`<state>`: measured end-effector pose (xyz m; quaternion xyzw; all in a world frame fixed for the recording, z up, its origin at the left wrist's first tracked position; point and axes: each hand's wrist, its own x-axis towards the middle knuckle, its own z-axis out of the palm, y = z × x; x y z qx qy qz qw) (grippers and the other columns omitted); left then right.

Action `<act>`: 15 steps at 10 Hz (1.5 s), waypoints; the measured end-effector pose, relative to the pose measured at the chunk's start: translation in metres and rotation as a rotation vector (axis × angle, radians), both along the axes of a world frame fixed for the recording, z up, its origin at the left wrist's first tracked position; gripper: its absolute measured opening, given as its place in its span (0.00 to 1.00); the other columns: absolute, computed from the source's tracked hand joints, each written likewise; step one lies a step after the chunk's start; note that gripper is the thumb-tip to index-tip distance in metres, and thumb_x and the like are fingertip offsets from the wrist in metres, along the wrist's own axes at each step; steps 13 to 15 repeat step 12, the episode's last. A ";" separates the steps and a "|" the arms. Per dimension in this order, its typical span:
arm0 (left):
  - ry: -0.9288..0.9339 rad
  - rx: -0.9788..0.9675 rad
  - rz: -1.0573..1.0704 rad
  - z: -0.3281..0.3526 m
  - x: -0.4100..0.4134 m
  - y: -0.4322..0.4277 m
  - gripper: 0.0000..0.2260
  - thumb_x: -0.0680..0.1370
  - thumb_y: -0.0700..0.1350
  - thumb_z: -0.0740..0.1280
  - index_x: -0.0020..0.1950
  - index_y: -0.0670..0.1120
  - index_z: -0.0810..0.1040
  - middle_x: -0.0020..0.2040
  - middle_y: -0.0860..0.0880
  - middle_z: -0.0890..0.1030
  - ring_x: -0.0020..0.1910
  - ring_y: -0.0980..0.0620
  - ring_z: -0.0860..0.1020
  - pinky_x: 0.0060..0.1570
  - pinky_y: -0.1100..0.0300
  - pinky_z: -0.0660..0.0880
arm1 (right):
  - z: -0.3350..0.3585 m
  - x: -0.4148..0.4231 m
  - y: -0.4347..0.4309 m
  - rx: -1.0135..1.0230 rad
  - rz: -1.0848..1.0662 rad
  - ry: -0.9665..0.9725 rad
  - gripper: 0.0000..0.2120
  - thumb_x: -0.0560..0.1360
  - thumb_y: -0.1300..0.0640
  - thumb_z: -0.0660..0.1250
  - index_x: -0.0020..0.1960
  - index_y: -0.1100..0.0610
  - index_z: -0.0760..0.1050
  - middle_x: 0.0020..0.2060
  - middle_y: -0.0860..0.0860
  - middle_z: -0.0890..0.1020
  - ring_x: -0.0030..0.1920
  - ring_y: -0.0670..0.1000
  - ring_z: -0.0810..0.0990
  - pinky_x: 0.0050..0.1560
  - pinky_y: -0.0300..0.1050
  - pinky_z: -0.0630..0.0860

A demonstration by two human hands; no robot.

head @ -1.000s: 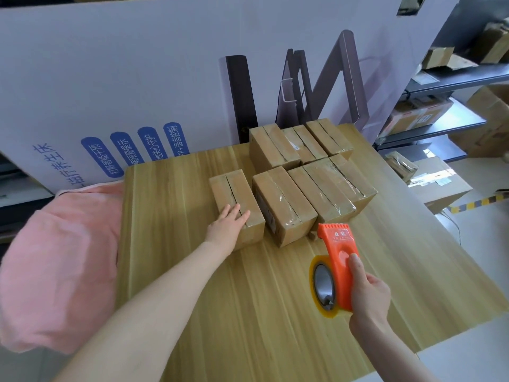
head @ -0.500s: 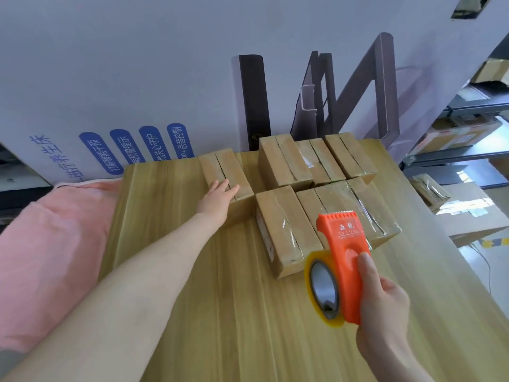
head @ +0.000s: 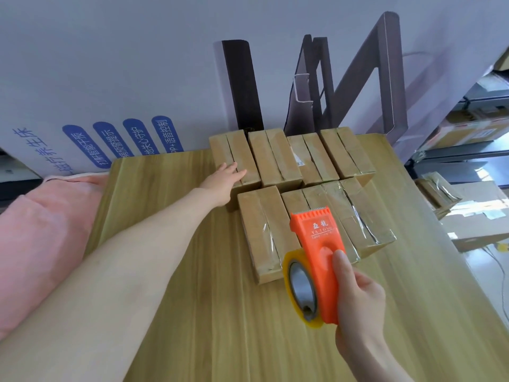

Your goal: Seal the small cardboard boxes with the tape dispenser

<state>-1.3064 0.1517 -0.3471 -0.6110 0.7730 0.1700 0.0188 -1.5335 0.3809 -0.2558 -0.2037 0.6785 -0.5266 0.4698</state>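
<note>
Several small cardboard boxes sit in two rows at the far side of the wooden table (head: 192,312). My left hand (head: 223,179) lies flat with straight fingers on the near end of the far-left box (head: 234,153), which stands against the white panel beside the back row. My right hand (head: 358,296) grips an orange tape dispenser (head: 316,249) with a yellowish tape roll (head: 300,288), held upright above the table in front of the near row. The near boxes (head: 261,230) carry shiny clear tape.
A big white printed panel (head: 110,78) walls off the table's far edge, with dark cardboard pieces (head: 242,84) leaning on it. A pink cloth (head: 41,230) lies off the left edge. Shelves with cartons (head: 468,128) and a floor box (head: 473,216) stand at right.
My left hand has pushed the left box away from me, up to the back row against the panel. The dispenser in my right hand stayed in front of the near boxes.
</note>
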 end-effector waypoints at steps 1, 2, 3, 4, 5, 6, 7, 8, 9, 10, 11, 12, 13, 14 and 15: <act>0.015 0.018 -0.014 0.004 -0.001 0.007 0.42 0.71 0.22 0.56 0.78 0.56 0.53 0.79 0.53 0.49 0.78 0.49 0.44 0.68 0.52 0.68 | 0.004 -0.006 0.001 -0.016 0.038 -0.020 0.22 0.78 0.55 0.65 0.29 0.65 0.69 0.19 0.52 0.68 0.15 0.46 0.65 0.14 0.33 0.62; 0.038 0.035 -0.009 0.010 0.001 0.018 0.39 0.73 0.23 0.56 0.78 0.53 0.54 0.79 0.52 0.52 0.78 0.51 0.49 0.72 0.53 0.62 | 0.006 -0.013 0.007 -0.020 0.123 -0.038 0.21 0.78 0.55 0.66 0.34 0.70 0.74 0.21 0.56 0.72 0.16 0.48 0.69 0.15 0.35 0.65; 0.080 0.054 0.040 0.013 0.001 0.031 0.35 0.76 0.27 0.58 0.78 0.52 0.55 0.78 0.52 0.56 0.77 0.52 0.53 0.72 0.57 0.57 | -0.001 -0.017 0.019 0.002 0.227 -0.028 0.18 0.77 0.54 0.67 0.35 0.68 0.77 0.22 0.59 0.75 0.19 0.54 0.73 0.18 0.40 0.71; 0.110 0.041 0.096 0.022 -0.002 0.047 0.33 0.77 0.30 0.60 0.78 0.52 0.55 0.78 0.50 0.57 0.77 0.52 0.54 0.73 0.55 0.57 | -0.013 -0.022 0.036 0.023 0.356 0.003 0.11 0.75 0.53 0.71 0.40 0.60 0.82 0.26 0.58 0.79 0.24 0.58 0.77 0.23 0.49 0.76; 0.227 -0.034 0.185 0.039 -0.012 0.073 0.29 0.79 0.35 0.62 0.78 0.50 0.57 0.77 0.49 0.60 0.76 0.51 0.57 0.73 0.53 0.59 | -0.029 -0.028 0.058 -0.047 0.564 0.180 0.13 0.65 0.39 0.71 0.43 0.47 0.82 0.31 0.49 0.83 0.30 0.50 0.80 0.32 0.46 0.77; 0.375 -0.113 0.272 0.056 -0.022 0.116 0.25 0.80 0.40 0.62 0.77 0.47 0.61 0.75 0.48 0.65 0.74 0.50 0.62 0.72 0.54 0.60 | -0.053 -0.034 0.079 -0.078 0.805 0.435 0.15 0.64 0.35 0.67 0.43 0.43 0.77 0.38 0.38 0.82 0.39 0.46 0.80 0.40 0.43 0.75; 0.423 -0.124 0.341 0.062 -0.023 0.165 0.22 0.81 0.42 0.63 0.75 0.46 0.65 0.73 0.47 0.68 0.72 0.50 0.65 0.70 0.57 0.60 | -0.088 -0.036 0.091 -0.156 0.987 0.901 0.19 0.65 0.33 0.59 0.40 0.49 0.72 0.32 0.43 0.77 0.34 0.45 0.75 0.32 0.39 0.67; 0.448 -0.112 0.393 0.061 -0.023 0.207 0.22 0.80 0.43 0.64 0.74 0.46 0.66 0.72 0.48 0.69 0.72 0.51 0.66 0.68 0.61 0.60 | -0.118 -0.030 0.090 -0.209 1.091 1.222 0.19 0.65 0.34 0.61 0.38 0.49 0.74 0.29 0.42 0.79 0.30 0.45 0.77 0.30 0.37 0.69; 0.487 -0.098 0.434 0.060 -0.026 0.237 0.22 0.80 0.43 0.64 0.74 0.47 0.66 0.72 0.49 0.69 0.72 0.52 0.66 0.67 0.64 0.59 | -0.150 -0.024 0.085 -0.136 1.146 1.285 0.27 0.57 0.42 0.79 0.50 0.54 0.79 0.30 0.45 0.80 0.32 0.49 0.79 0.35 0.40 0.76; 0.489 -0.092 0.438 0.064 -0.024 0.254 0.22 0.80 0.44 0.64 0.74 0.48 0.66 0.72 0.50 0.69 0.71 0.54 0.66 0.66 0.65 0.59 | -0.160 -0.015 0.085 -0.004 1.197 1.382 0.38 0.64 0.54 0.75 0.72 0.58 0.68 0.42 0.49 0.81 0.44 0.52 0.79 0.50 0.44 0.76; 0.481 -0.084 0.417 0.069 -0.015 0.263 0.21 0.81 0.45 0.63 0.74 0.49 0.66 0.72 0.51 0.69 0.71 0.54 0.66 0.66 0.64 0.61 | -0.161 -0.006 0.083 0.010 1.148 1.360 0.34 0.77 0.44 0.60 0.78 0.53 0.53 0.60 0.49 0.76 0.62 0.53 0.72 0.63 0.46 0.66; 0.463 -0.103 0.406 0.076 -0.002 0.268 0.21 0.80 0.46 0.63 0.74 0.49 0.67 0.71 0.51 0.70 0.70 0.53 0.67 0.65 0.62 0.62 | -0.133 -0.004 0.077 0.014 1.062 1.361 0.34 0.76 0.40 0.60 0.77 0.51 0.56 0.64 0.48 0.73 0.67 0.52 0.68 0.66 0.45 0.64; 0.463 -0.103 0.406 0.076 -0.002 0.268 0.21 0.80 0.46 0.63 0.74 0.49 0.67 0.71 0.51 0.70 0.70 0.53 0.67 0.65 0.62 0.62 | -0.133 -0.004 0.077 0.014 1.062 1.361 0.34 0.76 0.40 0.60 0.77 0.51 0.56 0.64 0.48 0.73 0.67 0.52 0.68 0.66 0.45 0.64; 0.463 -0.103 0.406 0.076 -0.002 0.268 0.21 0.80 0.46 0.63 0.74 0.49 0.67 0.71 0.51 0.70 0.70 0.53 0.67 0.65 0.62 0.62 | -0.133 -0.004 0.077 0.014 1.062 1.361 0.34 0.76 0.40 0.60 0.77 0.51 0.56 0.64 0.48 0.73 0.67 0.52 0.68 0.66 0.45 0.64; 0.463 -0.103 0.406 0.076 -0.002 0.268 0.21 0.80 0.46 0.63 0.74 0.49 0.67 0.71 0.51 0.70 0.70 0.53 0.67 0.65 0.62 0.62 | -0.133 -0.004 0.077 0.014 1.062 1.361 0.34 0.76 0.40 0.60 0.77 0.51 0.56 0.64 0.48 0.73 0.67 0.52 0.68 0.66 0.45 0.64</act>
